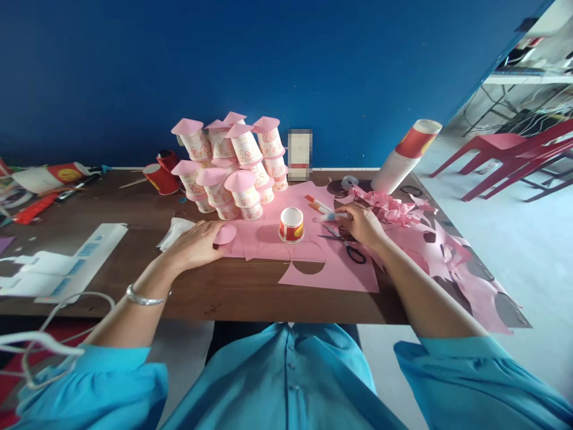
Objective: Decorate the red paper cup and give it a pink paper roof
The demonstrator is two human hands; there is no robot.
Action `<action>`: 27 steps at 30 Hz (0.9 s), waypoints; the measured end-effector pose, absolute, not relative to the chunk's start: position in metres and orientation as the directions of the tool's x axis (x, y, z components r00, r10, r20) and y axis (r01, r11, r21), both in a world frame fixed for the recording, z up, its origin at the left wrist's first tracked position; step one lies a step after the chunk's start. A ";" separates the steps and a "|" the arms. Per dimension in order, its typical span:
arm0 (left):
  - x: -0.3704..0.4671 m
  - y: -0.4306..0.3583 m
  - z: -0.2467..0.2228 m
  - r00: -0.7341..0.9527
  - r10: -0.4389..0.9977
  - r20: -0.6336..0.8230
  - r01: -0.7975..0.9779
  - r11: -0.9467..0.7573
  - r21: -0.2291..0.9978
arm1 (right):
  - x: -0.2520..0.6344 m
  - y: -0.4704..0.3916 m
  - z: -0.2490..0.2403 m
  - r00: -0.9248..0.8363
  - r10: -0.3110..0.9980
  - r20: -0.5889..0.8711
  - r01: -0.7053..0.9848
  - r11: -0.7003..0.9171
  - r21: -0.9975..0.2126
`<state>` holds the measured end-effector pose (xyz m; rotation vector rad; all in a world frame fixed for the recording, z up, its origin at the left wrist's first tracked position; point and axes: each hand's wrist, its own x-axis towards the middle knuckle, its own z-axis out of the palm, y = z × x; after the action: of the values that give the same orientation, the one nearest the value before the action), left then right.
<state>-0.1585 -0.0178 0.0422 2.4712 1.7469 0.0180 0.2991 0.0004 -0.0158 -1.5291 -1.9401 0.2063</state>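
Observation:
My left hand (199, 243) is closed on a small pink paper piece (226, 235), left of a red and white paper cup (291, 226). My right hand (360, 224) pinches the end of a whitish pen-like tube (330, 217) beside two orange-tipped markers (317, 205). Black-handled scissors (355, 253) lie below that hand on pink paper (331, 276), which has a rounded cutout at its front. Behind the cup and to the left stand several decorated white cup towers (242, 197) with pink cone tops.
A tall cup stack (396, 170) leans at the back right, near pink scraps (441, 251). A white power strip (92, 257) with cables lies left. Red cups (161, 179) sit at the back left; a blue wall rises behind.

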 end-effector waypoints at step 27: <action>-0.080 -0.046 0.077 0.533 0.603 0.594 0.701 -0.707 0.088 | 0.204 -0.050 0.058 -0.332 0.942 0.046 0.173 0.109 -0.979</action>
<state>-0.0801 -0.0458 0.0769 2.8888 1.2395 1.0150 0.2044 -0.0504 0.0577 -1.1118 -1.6355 1.2918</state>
